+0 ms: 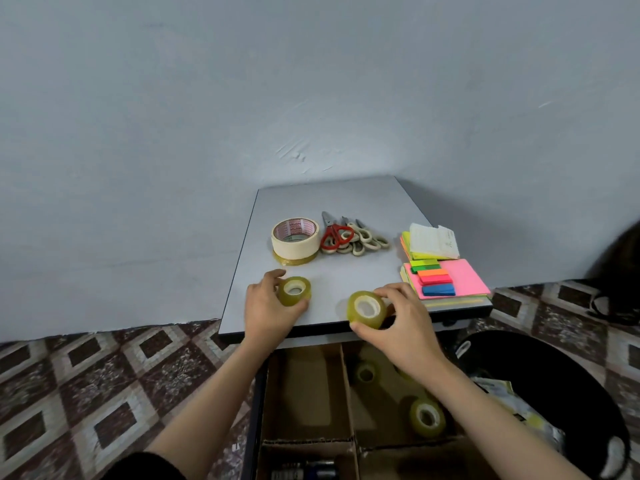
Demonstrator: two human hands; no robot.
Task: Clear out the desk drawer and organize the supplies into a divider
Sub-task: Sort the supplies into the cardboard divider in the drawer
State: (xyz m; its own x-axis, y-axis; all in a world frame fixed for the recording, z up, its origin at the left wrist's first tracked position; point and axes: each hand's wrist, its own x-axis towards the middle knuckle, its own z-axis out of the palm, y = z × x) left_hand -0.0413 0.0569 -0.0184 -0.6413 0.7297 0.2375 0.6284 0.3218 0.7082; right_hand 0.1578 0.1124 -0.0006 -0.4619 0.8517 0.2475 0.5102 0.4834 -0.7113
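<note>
Grey tabletop before us: our left hand grips a tape roll lying flat, our right hand grips a second tape roll, tilted.

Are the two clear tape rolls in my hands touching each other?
Apart. Head view shows bare desktop between the left tape roll and the right tape roll.

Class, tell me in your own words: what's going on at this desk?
The left hand holds one tape roll on the desk; the right hand holds a second roll at its front edge. Masking tape, scissors and sticky notes lie behind. More rolls sit in the divider below.
</note>
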